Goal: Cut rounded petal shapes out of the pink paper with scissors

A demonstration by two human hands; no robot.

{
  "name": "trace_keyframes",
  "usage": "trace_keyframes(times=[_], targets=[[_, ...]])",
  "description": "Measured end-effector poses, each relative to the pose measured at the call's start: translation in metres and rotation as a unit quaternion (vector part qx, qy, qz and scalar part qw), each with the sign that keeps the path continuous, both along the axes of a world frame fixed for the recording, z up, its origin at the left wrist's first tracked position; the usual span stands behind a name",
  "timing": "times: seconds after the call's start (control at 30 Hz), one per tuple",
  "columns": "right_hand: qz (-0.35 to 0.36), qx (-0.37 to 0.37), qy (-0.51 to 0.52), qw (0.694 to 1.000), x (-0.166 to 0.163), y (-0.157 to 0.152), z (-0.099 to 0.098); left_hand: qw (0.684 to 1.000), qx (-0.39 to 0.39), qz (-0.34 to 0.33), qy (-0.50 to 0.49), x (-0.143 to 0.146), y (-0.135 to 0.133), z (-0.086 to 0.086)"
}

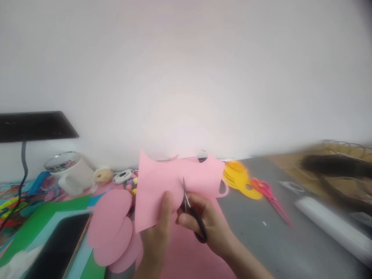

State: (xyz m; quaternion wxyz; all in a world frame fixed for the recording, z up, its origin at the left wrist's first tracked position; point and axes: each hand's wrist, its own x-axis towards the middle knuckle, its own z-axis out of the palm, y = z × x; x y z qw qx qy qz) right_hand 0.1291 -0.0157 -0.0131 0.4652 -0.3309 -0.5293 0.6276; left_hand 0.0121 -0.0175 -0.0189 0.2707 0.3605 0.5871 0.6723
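My left hand grips a pink sheet of paper from below, its thumb lying on the front. Rounded pieces have been cut from the sheet's top edge. In my right hand is a pair of black-handled scissors, fingers wrapped round the handles. The blades point up and lie against the sheet, beside a curved cut edge. Left of my hands, several pink paper cutouts with rounded outlines overlap in a pile. More pink paper lies on the table under my hands.
To the right lie yellow paper cutouts, pink scissors and a long white object on the grey table surface. On the left are a phone, green paper, a white mug and a dark panel with a cable.
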Motion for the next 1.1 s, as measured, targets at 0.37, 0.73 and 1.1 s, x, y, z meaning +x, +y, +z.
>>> trace_keyframes(times=[0.37, 0.73, 1.1], targets=[[-0.007, -0.004, -0.021, 1.000, -0.0013, 0.0006, 0.0037, 1.000, 0.003, -0.013, -0.007, -0.0014, -0.0001, 0.0019], [-0.010, 0.000, -0.028, 1.000, -0.0019, 0.0007, 0.0041, 1.000, -0.007, -0.019, -0.023, -0.0053, 0.0018, 0.0007], [-0.007, -0.001, -0.020, 1.000, -0.0022, 0.0007, 0.0040, 0.999, -0.018, -0.017, -0.039, -0.0054, 0.0012, 0.0023]])
